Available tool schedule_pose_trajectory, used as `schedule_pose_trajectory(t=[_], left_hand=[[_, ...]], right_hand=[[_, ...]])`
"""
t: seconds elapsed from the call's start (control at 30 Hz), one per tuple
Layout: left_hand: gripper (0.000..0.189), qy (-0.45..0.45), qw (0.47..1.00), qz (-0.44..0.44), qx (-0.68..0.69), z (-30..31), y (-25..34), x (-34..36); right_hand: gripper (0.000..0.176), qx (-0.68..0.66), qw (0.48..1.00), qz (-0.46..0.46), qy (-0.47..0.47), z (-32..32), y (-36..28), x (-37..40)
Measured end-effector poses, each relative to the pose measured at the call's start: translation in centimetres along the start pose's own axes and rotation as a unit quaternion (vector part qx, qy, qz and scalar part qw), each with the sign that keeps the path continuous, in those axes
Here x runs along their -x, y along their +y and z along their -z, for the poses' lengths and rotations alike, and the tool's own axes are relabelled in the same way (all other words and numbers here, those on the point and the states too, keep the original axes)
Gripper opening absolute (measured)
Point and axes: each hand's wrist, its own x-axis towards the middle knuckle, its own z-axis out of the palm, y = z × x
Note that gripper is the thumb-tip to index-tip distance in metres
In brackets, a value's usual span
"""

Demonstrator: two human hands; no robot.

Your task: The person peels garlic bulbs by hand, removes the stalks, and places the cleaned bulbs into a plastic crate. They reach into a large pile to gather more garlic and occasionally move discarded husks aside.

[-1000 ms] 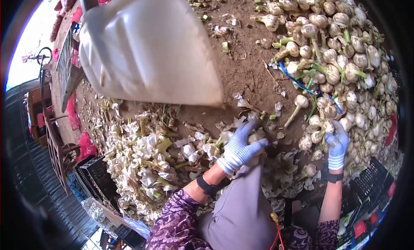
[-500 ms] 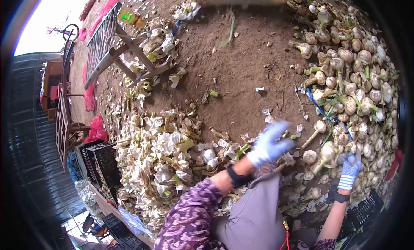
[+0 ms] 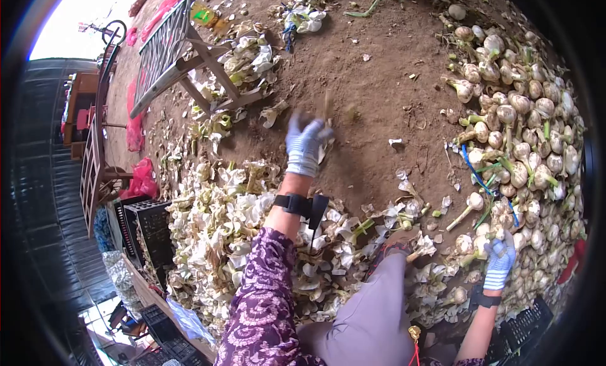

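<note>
My left hand (image 3: 304,145), in a white-and-blue work glove, reaches out over bare soil with its fingers apart. A small blurred scrap (image 3: 328,104) shows just beyond its fingertips, apart from the hand. At the right, my gloved right hand (image 3: 500,255) is low at the edge of a large pile of garlic bulbs (image 3: 521,151). Its bent fingers close on a garlic bulb (image 3: 481,246), partly hidden by the glove. Beside it rests another bulb (image 3: 464,244), and a bulb with a long stem (image 3: 473,202) lies a little farther out.
A heap of garlic skins and cut stalks (image 3: 221,221) spreads at the left. Beyond it stands a wooden folding stool (image 3: 170,63). Black crates (image 3: 148,233) sit at far left, and another black crate (image 3: 527,325) at lower right. A blue cord (image 3: 473,167) crosses the garlic.
My left hand has swung left and outward from near my knee to over the soil. My right hand has shifted left onto the bulb. The view has shifted slightly.
</note>
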Motion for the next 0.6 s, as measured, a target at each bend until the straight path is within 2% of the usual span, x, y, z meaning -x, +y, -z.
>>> schedule_pose_trajectory(t=[0.03, 0.07, 0.1, 0.13, 0.17, 0.2, 0.23, 0.27, 0.3, 0.33, 0.37, 0.43, 0.47, 0.5, 0.53, 0.6], left_hand=[[0.034, 0.061, 0.989, -0.123, 0.047, -1.5, 0.3, 0.1], [0.034, 0.053, 0.989, -0.125, 0.051, 5.5, -3.0, -1.1], [0.04, 0.067, 0.983, -0.089, -0.148, 9.8, -8.3, -2.4], [0.045, 0.085, 0.935, -0.054, -0.34, 12.2, -13.7, -5.6], [0.045, 0.087, 0.935, -0.066, -0.336, 9.0, -9.9, 0.2], [0.047, 0.055, 0.95, 0.242, -0.189, 3.2, -5.0, 2.4], [0.049, 0.085, 0.936, 0.231, -0.252, 0.9, -3.8, 2.4], [0.056, 0.047, 0.964, 0.106, -0.241, 2.0, -6.1, -0.7], [0.068, 0.026, 0.979, 0.098, -0.179, 0.4, -4.8, -2.5], [0.074, -0.035, 0.988, 0.037, -0.143, -1.3, -2.9, -4.0], [0.07, -0.025, 0.997, -0.034, -0.058, -3.8, -0.5, -4.6], [0.059, -0.116, 0.99, -0.025, 0.072, -6.9, 2.6, -4.6], [0.055, -0.146, 0.988, -0.025, 0.053, -8.0, 3.0, -3.3], [0.049, -0.173, 0.985, 0.0, 0.004, -9.3, 3.0, -1.0], [0.044, -0.204, 0.978, 0.023, -0.045, -10.3, 2.3, 1.7], [0.034, -0.355, 0.913, 0.017, -0.2, -10.0, -2.4, 6.6]], right_hand=[[0.051, -0.01, 0.999, -0.008, 0.041, -1.2, -1.4, 0.7], [0.051, -0.014, 0.999, -0.001, 0.046, -0.8, -1.5, 0.8], [0.052, -0.025, 0.999, 0.003, 0.033, -0.1, -1.1, 0.8], [0.053, -0.037, 0.999, 0.008, 0.014, 0.3, -0.6, 0.3], [0.053, -0.034, 0.999, 0.021, 0.001, 0.6, 0.1, 0.0], [0.051, -0.012, 0.999, 0.025, 0.017, -0.3, -0.2, 0.5], [0.05, -0.002, 1.0, 0.021, -0.018, -0.1, 0.2, 0.3], [0.048, 0.011, 0.998, 0.015, -0.053, 0.4, 0.7, 0.1], [0.044, -0.009, 0.998, 0.03, -0.062, 0.4, 1.7, 0.0], [0.041, 0.114, 0.99, 0.044, -0.073, 0.3, 1.6, 0.2], [0.04, 0.081, 0.993, 0.023, -0.083, -0.8, 0.2, 1.2], [0.041, 0.036, 0.997, 0.013, -0.064, -1.5, -0.8, 2.2], [0.046, 0.007, 0.999, 0.003, -0.032, -1.0, -0.1, 2.3], [0.045, -0.024, 1.0, -0.006, -0.003, -1.4, -1.1, 3.6], [0.042, -0.099, 0.993, -0.055, 0.023, -0.9, -1.2, 4.0], [0.045, -0.255, 0.958, -0.102, 0.078, 0.3, -0.2, 4.8]])
